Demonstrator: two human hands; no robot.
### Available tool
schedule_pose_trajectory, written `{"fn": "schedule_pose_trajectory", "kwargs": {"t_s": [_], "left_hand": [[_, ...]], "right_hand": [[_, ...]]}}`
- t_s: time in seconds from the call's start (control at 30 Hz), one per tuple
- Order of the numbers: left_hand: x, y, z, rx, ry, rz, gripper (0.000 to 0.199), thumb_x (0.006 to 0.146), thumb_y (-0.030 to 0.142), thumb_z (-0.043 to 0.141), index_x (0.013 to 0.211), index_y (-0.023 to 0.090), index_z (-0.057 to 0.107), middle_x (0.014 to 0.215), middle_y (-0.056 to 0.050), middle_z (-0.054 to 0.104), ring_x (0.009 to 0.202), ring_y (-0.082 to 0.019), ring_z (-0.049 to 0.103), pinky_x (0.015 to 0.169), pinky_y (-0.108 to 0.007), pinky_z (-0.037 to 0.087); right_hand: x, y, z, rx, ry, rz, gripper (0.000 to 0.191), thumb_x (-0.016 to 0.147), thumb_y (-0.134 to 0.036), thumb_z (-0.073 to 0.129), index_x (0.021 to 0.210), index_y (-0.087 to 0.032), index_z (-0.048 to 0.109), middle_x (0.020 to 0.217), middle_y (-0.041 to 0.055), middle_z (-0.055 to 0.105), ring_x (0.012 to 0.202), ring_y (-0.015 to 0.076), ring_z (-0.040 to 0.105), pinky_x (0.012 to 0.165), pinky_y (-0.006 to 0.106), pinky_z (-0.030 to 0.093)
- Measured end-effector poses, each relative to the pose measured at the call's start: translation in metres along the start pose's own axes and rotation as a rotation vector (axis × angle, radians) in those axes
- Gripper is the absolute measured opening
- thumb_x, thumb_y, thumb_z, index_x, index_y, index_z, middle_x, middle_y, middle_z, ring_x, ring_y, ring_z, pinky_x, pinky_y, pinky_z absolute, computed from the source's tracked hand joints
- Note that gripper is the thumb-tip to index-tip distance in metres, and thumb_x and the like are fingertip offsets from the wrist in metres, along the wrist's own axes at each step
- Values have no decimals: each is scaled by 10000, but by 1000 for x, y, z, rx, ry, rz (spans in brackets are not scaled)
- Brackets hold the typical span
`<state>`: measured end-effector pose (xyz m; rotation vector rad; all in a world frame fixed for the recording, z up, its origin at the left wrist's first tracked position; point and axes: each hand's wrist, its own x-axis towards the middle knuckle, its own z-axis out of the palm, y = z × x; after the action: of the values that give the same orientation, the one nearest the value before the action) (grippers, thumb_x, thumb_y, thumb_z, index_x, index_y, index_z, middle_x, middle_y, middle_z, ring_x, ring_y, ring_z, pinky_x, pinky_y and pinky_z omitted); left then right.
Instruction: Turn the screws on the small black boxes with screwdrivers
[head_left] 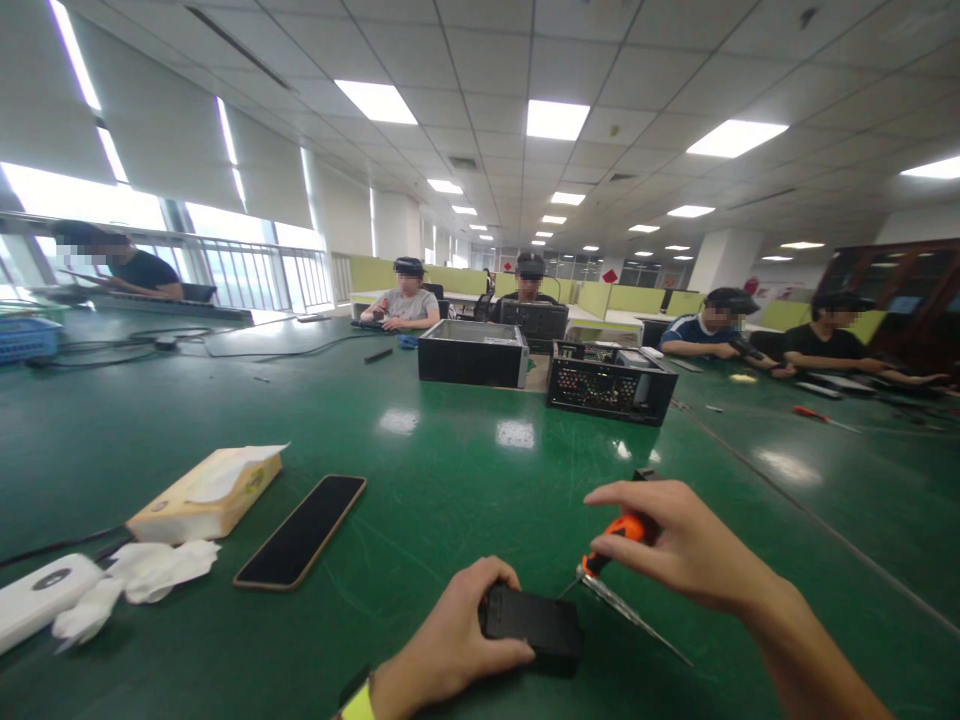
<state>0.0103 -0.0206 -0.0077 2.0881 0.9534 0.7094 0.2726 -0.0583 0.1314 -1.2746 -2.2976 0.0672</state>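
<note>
Two hands worked close together over the green desk [420, 480], and a small black box [534, 628] lay between them, at the near side of the desk. The left hand [461, 625] was the nearer: it had the box grasped by its left end, thumb along the near side, fingers over the far edge. The box's long axis ran from that hand out to the right and slightly back toward the wearer, so the end away from the palm was uncovered.

The right hand [675, 540] sat beyond the box and to its right, well apart from it, palm turned inward. An orange and black screwdriver [622, 532] lay between its thumb and forefinger, the thumb across the handle and the forefinger lifted away. Whether the hidden fingers were closed on the handle, I cannot tell. The screwdriver slanted down leftward and nearer the wearer, its thin shaft pointing at the uncovered end of the box; contact at the tip was too small to make out.

A silver rod [637, 617] began just below the handle and ran the other way, down to the right, passing in front of the right hand. Another black piece [646, 475] showed just behind that hand.
</note>
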Motion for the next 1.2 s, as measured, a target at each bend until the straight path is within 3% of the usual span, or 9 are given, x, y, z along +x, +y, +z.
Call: {"fn": "schedule_pose_trajectory", "kwargs": {"t_s": [0.3, 0.43, 0.7, 0.87, 1.0, 1.13, 1.2], "left_hand": [[1, 0, 1, 3, 6, 0, 426, 657, 328, 827, 986, 202, 587, 946, 7, 586, 859, -201, 517, 766, -255, 388], [1, 0, 0, 2, 3, 4, 420, 660, 313, 830, 985, 198, 589, 943, 6, 585, 861, -200, 520, 757, -251, 384], [1, 0, 0, 1, -3, 5, 428, 665, 384, 819, 976, 197, 592, 943, -1, 590, 862, -207, 523, 749, -255, 388], [1, -1, 0, 11, 1, -4, 431, 655, 336, 830, 990, 206, 591, 951, 6, 591, 862, -204, 524, 763, -258, 389], [0, -1, 0, 16, 2, 5, 421, 659, 335, 830, 982, 204, 594, 947, 7, 592, 858, -203, 524, 769, -259, 389], [1, 0, 0, 11, 4, 6, 418, 656, 311, 837, 980, 201, 596, 933, 7, 587, 852, -201, 522, 755, -254, 386], [1, 0, 0, 2, -1, 6, 416, 657, 287, 840, 983, 199, 598, 931, 8, 583, 850, -199, 523, 754, -253, 383]], "right_hand": [[1, 1, 0, 29, -7, -26, 266, 883, -298, 617, 1138, -233, 653, 974, 46, 728, 823, 184, 671, 747, 290, 519], [0, 0, -1, 6, -26, 17, 273, 856, -343, 655, 1105, -231, 672, 864, 27, 724, 738, 178, 657, 699, 289, 510], [1, 2, 0, 18, -1, 3, 269, 840, -334, 667, 1090, -235, 687, 852, 24, 735, 709, 168, 658, 668, 272, 508], [-1, 1, -1, 38, -13, 9, 331, 858, -298, 641, 1185, -246, 643, 1006, 44, 731, 816, 184, 674, 742, 297, 524], [-2, 1, -1, 7, -25, 51, 357, 843, -332, 667, 1188, -246, 639, 891, 23, 725, 728, 173, 653, 684, 288, 514], [-1, 0, 0, 31, -30, 27, 405, 856, -276, 631, 1257, -244, 589, 950, 30, 719, 745, 163, 652, 697, 279, 517], [-2, -1, 0, 14, -36, 33, 358, 844, -316, 655, 1194, -243, 628, 902, 23, 724, 739, 172, 654, 701, 289, 514]]}}
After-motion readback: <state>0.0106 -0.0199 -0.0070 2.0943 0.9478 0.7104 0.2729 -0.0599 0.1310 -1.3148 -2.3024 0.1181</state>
